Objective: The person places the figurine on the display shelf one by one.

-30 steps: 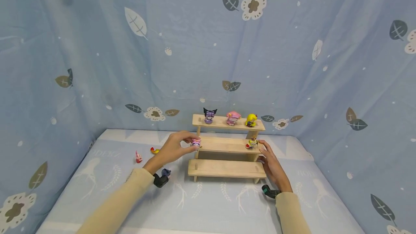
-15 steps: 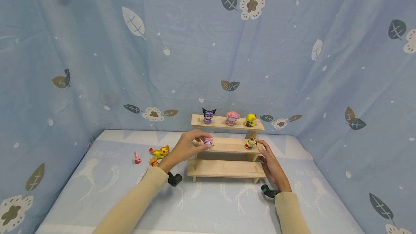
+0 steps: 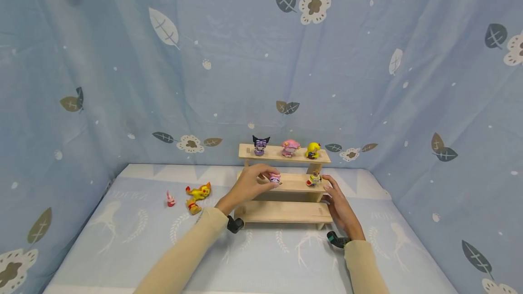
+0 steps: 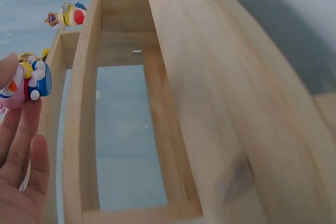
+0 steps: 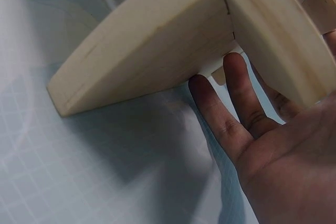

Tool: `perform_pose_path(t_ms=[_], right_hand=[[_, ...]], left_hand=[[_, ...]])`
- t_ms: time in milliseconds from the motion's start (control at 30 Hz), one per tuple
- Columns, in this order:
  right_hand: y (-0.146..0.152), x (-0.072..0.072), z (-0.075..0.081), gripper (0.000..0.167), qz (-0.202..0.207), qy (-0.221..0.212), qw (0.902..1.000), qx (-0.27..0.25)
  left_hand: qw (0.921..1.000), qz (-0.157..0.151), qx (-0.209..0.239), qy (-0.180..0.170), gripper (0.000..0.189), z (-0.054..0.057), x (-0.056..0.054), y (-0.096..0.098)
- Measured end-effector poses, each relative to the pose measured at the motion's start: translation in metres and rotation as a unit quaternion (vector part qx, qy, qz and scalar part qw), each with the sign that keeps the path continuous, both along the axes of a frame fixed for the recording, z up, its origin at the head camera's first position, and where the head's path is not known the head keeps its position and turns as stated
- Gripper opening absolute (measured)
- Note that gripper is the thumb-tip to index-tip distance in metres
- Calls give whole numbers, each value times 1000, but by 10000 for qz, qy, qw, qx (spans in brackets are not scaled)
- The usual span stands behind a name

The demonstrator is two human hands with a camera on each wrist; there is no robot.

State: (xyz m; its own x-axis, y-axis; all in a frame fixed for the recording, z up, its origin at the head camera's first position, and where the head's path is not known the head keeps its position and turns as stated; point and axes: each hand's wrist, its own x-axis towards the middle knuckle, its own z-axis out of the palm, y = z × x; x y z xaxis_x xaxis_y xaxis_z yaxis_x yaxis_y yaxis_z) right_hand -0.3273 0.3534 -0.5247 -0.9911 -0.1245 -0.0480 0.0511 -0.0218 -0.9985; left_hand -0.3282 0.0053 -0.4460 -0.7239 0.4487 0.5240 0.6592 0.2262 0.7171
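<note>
My left hand (image 3: 255, 183) pinches a small figurine (image 3: 275, 178) between thumb and fingertips, just above the middle tier of a stepped wooden display shelf (image 3: 286, 210). Close up in the left wrist view, the figurine (image 4: 37, 81) has a pink part, white limbs and a blue base, and it is tilted sideways. My right hand (image 3: 341, 205) holds the right end of the middle tier, with fingers above and below the board. Beside its fingertips stands a yellow figurine with a red part (image 3: 313, 178). In the right wrist view, the fingers of the right hand (image 5: 283, 156) reach around the board's end.
A black-eared purple figurine (image 3: 260, 146), a pink one (image 3: 290, 148) and a yellow-haired one (image 3: 313, 150) stand on the top tier. Left on the table lie a yellow cat-like figurine (image 3: 199, 192), an orange one (image 3: 193, 206) and a pink-red one (image 3: 170, 199).
My left hand has carried the figurine rightward along the middle tier, from its left end toward the middle. The table figurines behind that arm have come into view. The right hand stays in place.
</note>
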Motion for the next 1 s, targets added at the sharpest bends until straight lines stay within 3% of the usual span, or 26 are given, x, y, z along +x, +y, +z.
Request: perform_pose_path(t_ms=[167, 500, 1000], right_hand=[[0, 0, -1, 50, -40, -36, 10000, 39], [0, 0, -2, 54, -26, -30, 10000, 27], [-1, 3, 0, 54, -70, -45, 10000, -55]], left_hand=[[9998, 75, 100, -147, 30, -4, -2, 14], [9993, 320, 145, -93, 27, -14, -14, 43], [9989, 373, -146, -251, 27, -10, -15, 57]])
